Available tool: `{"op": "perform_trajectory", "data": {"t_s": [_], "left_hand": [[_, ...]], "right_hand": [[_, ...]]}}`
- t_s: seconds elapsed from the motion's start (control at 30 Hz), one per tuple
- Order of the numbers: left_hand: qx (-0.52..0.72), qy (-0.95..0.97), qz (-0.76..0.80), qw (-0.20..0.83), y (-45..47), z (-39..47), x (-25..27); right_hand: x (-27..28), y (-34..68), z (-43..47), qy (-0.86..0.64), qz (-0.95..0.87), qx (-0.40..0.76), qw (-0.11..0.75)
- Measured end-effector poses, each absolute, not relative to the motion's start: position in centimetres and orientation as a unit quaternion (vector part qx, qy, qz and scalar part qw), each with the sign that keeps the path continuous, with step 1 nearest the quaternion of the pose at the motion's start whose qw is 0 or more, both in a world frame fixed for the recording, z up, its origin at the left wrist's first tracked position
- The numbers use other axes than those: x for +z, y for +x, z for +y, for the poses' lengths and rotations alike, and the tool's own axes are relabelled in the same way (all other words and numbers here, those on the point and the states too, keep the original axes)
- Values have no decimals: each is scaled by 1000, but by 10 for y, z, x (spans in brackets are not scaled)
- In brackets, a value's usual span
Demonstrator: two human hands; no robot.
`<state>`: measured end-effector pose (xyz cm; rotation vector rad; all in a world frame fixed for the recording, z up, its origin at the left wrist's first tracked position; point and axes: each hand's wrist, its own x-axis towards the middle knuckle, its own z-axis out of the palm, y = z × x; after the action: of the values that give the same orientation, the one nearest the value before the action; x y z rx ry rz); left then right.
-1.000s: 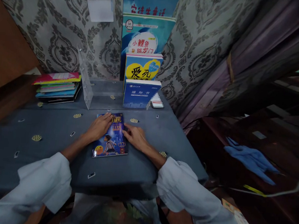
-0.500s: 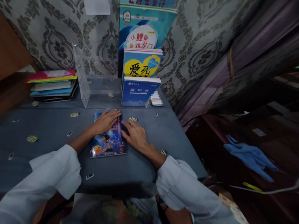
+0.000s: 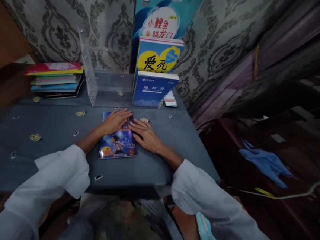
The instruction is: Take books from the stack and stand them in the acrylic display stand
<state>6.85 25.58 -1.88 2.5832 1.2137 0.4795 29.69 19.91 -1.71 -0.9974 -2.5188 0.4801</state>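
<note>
Both hands (image 3: 117, 121), loosely flat, gripping nothing, touch a book (image 3: 118, 145) before a clear rack (image 3: 92, 88).

One head view, worn by the person, facing forward and down across the table (image 3: 53, 125); near range, wide angle, lap (image 3: 130, 227) at the bottom edge, sleeves (image 3: 48, 185) running up from lower left and lower right, left hand (image 3: 116, 121) and right hand (image 3: 147, 137) near mid-frame, wall (image 3: 59, 18) across the top, curtain (image 3: 229, 92) slanting at upper right
</note>
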Motion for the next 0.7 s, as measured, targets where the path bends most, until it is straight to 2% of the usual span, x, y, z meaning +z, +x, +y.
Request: {"op": "perform_trajectory", "data": {"t_s": [0.47,0.7], "left_hand": [[162,889,411,121,69,256,-17],[136,896,411,99,69,254,-13]], "right_hand": [[-7,320,122,-297,-897,233,230],[-9,320,103,-293,-901,204,248]]}}
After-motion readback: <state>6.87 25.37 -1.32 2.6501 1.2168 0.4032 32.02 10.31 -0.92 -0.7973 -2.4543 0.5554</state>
